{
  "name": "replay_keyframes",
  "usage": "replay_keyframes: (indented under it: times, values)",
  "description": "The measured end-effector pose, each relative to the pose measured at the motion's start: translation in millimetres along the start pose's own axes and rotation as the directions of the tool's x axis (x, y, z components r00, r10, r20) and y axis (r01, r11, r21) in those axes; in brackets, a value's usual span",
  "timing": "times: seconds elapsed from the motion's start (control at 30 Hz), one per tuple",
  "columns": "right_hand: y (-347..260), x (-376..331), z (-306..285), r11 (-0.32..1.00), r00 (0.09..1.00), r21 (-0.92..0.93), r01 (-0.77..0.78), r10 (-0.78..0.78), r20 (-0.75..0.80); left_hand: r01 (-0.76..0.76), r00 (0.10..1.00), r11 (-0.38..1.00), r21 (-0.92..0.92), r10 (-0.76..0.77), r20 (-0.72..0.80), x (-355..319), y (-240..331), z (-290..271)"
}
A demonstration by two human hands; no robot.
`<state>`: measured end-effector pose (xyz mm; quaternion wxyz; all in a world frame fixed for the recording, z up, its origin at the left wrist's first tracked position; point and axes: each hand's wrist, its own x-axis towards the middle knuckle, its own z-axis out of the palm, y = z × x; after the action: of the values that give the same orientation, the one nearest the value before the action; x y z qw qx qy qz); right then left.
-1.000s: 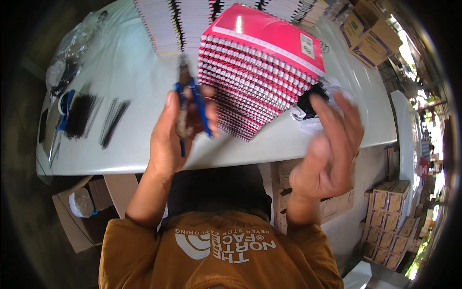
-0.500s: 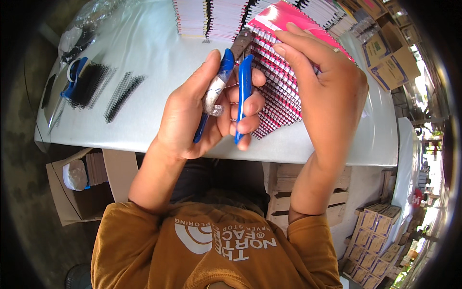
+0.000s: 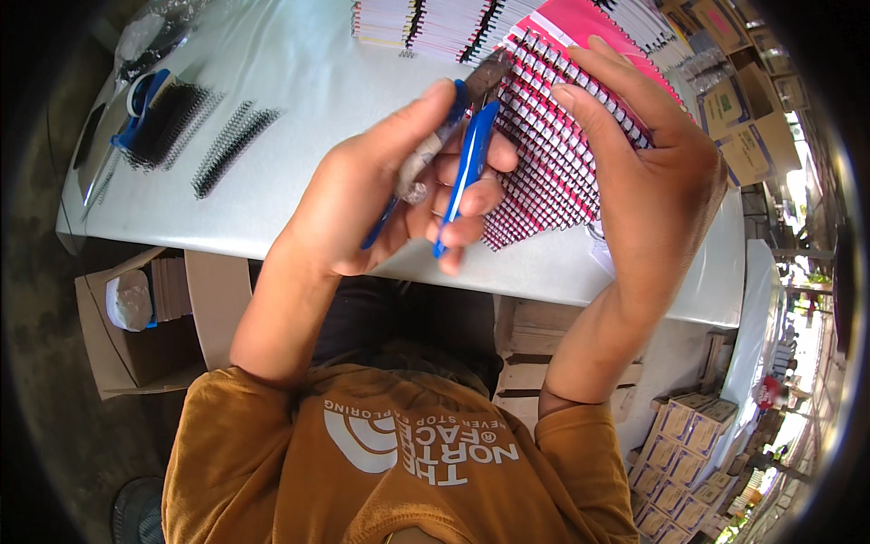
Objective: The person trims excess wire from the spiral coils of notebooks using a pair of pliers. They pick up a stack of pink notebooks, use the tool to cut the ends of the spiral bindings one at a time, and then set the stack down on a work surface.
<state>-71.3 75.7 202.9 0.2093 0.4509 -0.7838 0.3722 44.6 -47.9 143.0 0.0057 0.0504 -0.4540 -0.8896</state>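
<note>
My left hand (image 3: 362, 195) is wrapped round a pair of cutting pliers (image 3: 470, 172) with blue handles, one handle bound with clear tape. The handles are spread apart. Dark metal jaws reach the upper left corner of a stack of pink spiral notebooks (image 3: 548, 150), beside the end of a coil; whether they touch the wire I cannot tell. The stack lies fanned, its black and white coil spines in rows. Across its upper right part lies my right hand (image 3: 657, 150), thumb and fingers gripping the notebooks near the top spine.
Loose black coils (image 3: 234, 150) lie on the white-covered table (image 3: 299, 109) at left, near a tape dispenser (image 3: 140, 104) with blue parts. More spiral-bound books (image 3: 444, 27) stand along the far side. Cardboard boxes sit below left (image 3: 168, 335) and at right (image 3: 748, 127).
The view has shifted a little, so the table and stack sit differently. Both hands have moved slightly right in the picture, with the pliers still at the stack's corner.
</note>
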Motion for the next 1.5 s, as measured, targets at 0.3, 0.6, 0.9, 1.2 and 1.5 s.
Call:
replay_keyframes:
  times: [0.3,0.6,0.9,1.2,1.5]
  values:
    - [-13,-3,-2,0.998,0.999,0.066,0.013,-0.017,0.049,0.069,0.985,0.917,-0.392,-0.002,0.17,-3,-10,-7]
    - [-12,-3,0,0.973,0.987,-0.194,0.124,-0.101,0.122,-0.095,0.955,0.813,0.575,0.237,-0.178,-2,-10,-3]
    - [-22,-1,0,0.968,0.99,-0.236,0.081,-0.051,0.132,0.008,0.993,0.982,0.189,0.015,-0.119,-4,-13,-7]
    - [4,-4,4,0.914,0.967,-0.316,0.254,-0.24,0.083,0.102,0.976,0.839,-0.535,0.019,0.215,-1,-28,-20]
    - [8,-7,5,0.873,0.951,-0.377,0.31,-0.288,0.115,0.037,0.83,0.438,0.898,0.487,-0.272,-3,-32,-5]
